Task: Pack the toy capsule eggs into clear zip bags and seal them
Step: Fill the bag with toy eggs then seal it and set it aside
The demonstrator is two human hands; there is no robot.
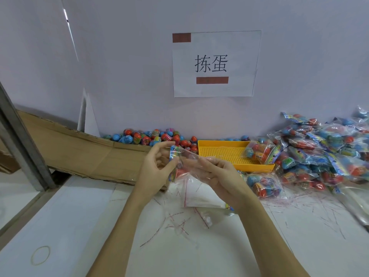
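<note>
Both hands held a bag (180, 166) with eggs above the table (79, 216), the left hand (157, 166) pinching its printed top and the right hand (215, 172) gripping the clear side, apparently mid-sealing; next, the strip likely needed pressing shut.

Clear zip bag (182, 166): held above counter, red egg inside | Loose capsule eggs (151, 137): red/blue heap, 12 o'clock of bag, against wall | Filled bags (319, 152): pile, 3 o'clock
</note>
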